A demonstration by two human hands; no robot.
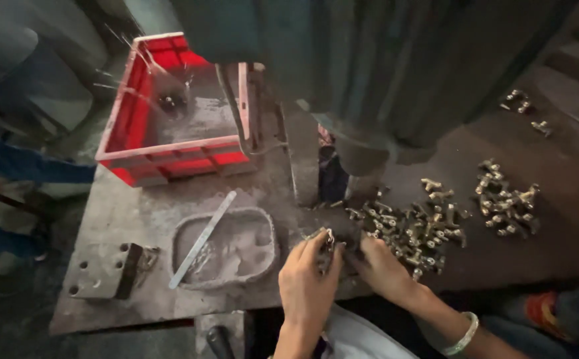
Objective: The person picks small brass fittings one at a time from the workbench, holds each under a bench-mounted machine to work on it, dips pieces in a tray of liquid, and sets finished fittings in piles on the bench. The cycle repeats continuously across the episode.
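Both hands meet at the front edge of the bench, just in front of the press. The left hand pinches a small brass fitting between its fingertips, closed on it. The right hand has its fingers curled down beside it, touching the near edge of the pile of like fittings; whether it grips one I cannot tell. The pile lies right of the press base, within easy reach of that hand, and a smaller heap sits further right. Left of the press a shallow tray holds grey sludge with a flat metal strip laid slanting across it. Behind the tray, left of the press, stands a red crate, open-topped, with no label visible on it
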